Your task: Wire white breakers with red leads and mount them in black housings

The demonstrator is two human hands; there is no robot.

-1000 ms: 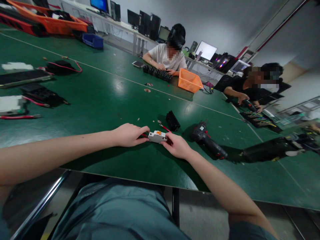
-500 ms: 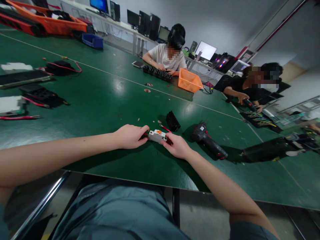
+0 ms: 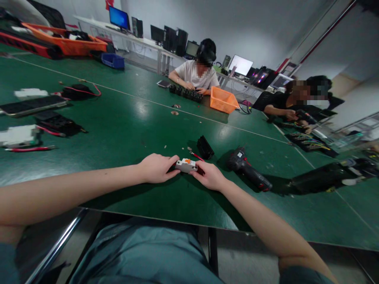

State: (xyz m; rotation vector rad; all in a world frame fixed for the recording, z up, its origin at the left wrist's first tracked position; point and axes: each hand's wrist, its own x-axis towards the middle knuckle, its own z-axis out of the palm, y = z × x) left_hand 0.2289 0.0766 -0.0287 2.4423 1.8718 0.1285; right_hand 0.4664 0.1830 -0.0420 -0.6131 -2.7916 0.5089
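A small white circuit breaker (image 3: 186, 166) with an orange lever is held between both hands, close above the green table. My left hand (image 3: 156, 167) pinches its left end between thumb and fingers. The opposite end sits in the grip of my right hand (image 3: 209, 176), whose fingertips are partly hidden behind it. Just beyond the breaker lie a black plastic block (image 3: 205, 147) and a short red wire (image 3: 197, 156) with a metal lug. A black cordless screwdriver (image 3: 248, 169) rests on the table to the right of my right hand.
White breakers (image 3: 20, 136), a phone (image 3: 34, 105) and black parts with red wires (image 3: 57, 123) lie at left. Orange baskets (image 3: 223, 100) and a blue bin (image 3: 113, 60) stand farther back. Two co-workers sit across; a dark cylindrical object (image 3: 319, 177) lies at right.
My left hand has shifted its hold and now grips the breaker's left end more closely. The camera view has tilted slightly, and the co-worker at right has raised the tool in hand.
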